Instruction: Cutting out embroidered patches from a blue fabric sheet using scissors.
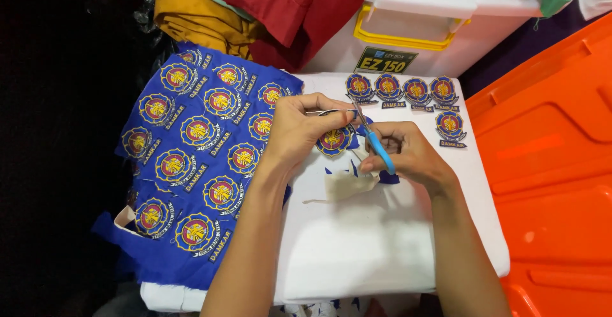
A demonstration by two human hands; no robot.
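left hand point(299, 129) closed on round emblem patch point(333, 140), being pinched steady mid white surface point(357, 247) | right hand point(401, 154) closed around blue-handled scissors point(376, 145), blades being worked around patch edge | trimmed patches point(403, 91) being kept apart along far edge | uncut blue sheet point(191, 164) being draped over left edge

A round embroidered patch point(333, 140) is pinched in the left hand point(299, 126) over the white surface point(370, 240). Blue-handled scissors point(376, 145) are held in the grip of the right hand point(401, 154), blades at the patch's upper edge. A blue fabric sheet of uncut patches point(191, 158) is draped at left. Five cut patches point(414, 94) lie beyond the hands. Fabric offcuts point(347, 183) lie beneath the hands.
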